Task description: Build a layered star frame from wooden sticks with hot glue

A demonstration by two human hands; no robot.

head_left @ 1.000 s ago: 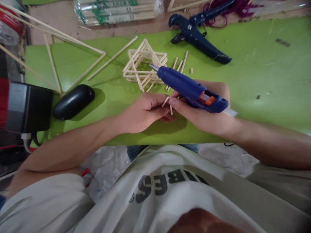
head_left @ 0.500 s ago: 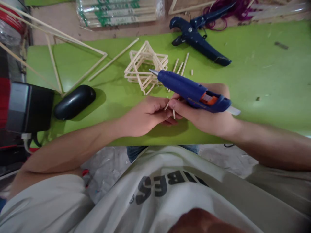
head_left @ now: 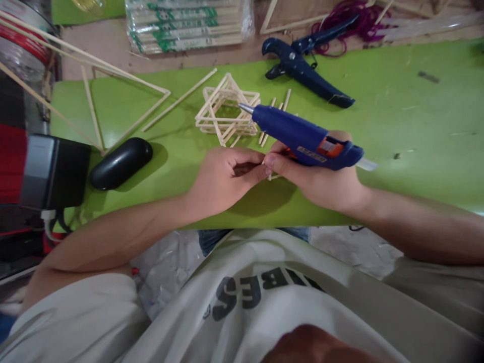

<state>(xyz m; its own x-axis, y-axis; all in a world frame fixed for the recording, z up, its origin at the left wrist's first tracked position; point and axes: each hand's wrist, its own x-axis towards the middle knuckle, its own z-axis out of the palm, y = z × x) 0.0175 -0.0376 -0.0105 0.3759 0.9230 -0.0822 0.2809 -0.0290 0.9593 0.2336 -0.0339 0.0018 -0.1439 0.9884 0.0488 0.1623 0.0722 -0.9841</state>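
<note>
My right hand (head_left: 321, 184) grips a blue glue gun (head_left: 302, 137) with an orange trigger, its metal nozzle pointing left toward a star-shaped frame of thin wooden sticks (head_left: 227, 110) on the green table (head_left: 397, 111). My left hand (head_left: 223, 179) is curled, its fingertips meeting my right thumb over small short sticks (head_left: 273, 176) pinched between both hands. Only a bit of these sticks shows below the fingers. A few loose short sticks (head_left: 278, 107) lie beside the frame.
Blue cutting pliers (head_left: 306, 70) lie at the back. A black oval case (head_left: 121, 162) and a black-and-red device (head_left: 41, 171) sit at left. A large stick triangle (head_left: 124, 83) and a long stick (head_left: 179, 100) lie left of the frame. Packs of sticks (head_left: 185, 25) lie beyond the table.
Both hands have stayed together, turning the small sticks between the fingertips. The sticks are now more hidden by the fingers. The glue gun has tilted slightly upward.
</note>
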